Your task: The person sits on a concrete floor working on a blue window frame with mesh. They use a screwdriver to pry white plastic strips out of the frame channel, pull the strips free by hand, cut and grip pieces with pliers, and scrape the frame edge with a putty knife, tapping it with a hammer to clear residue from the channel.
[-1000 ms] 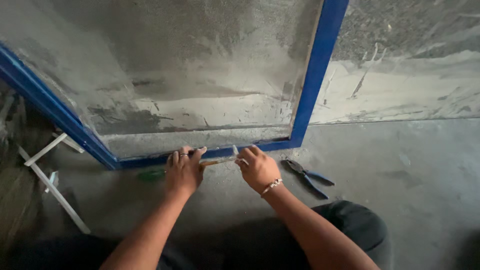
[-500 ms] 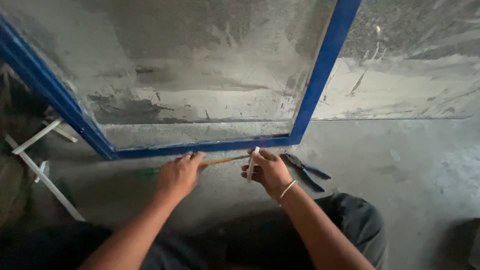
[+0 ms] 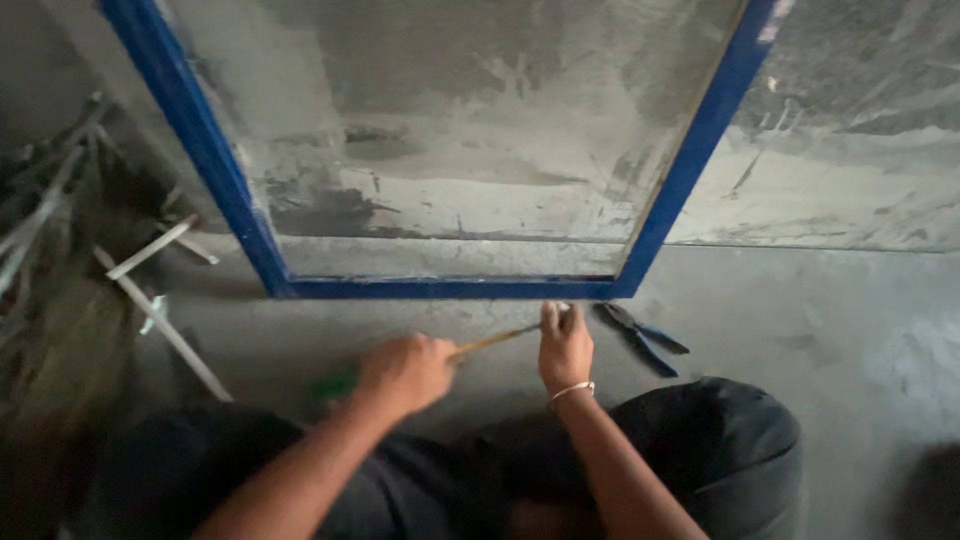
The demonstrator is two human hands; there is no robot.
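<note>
Overall light: dim and flat, a grey indoor cast with muted colour.
Source: soft and diffuse; no lamp or window shows, and the far wall [image 3: 830, 190] reads brightest.
Shadows: faint and soft-edged; the near left corner falls into deep shade around the white strips [image 3: 165, 320].
Glare: a weak, hazy sheen on the dusty pane inside the blue frame [image 3: 440, 288].
Blur: the left hand [image 3: 405, 372] is smeared by motion; the right hand [image 3: 565, 348] is a little sharper.
Focus: soft all over, fine detail lost, pliers [image 3: 640, 335] only roughly outlined.
Edges: wide-angle bend, the frame's sides splaying outward toward the top.
</note>
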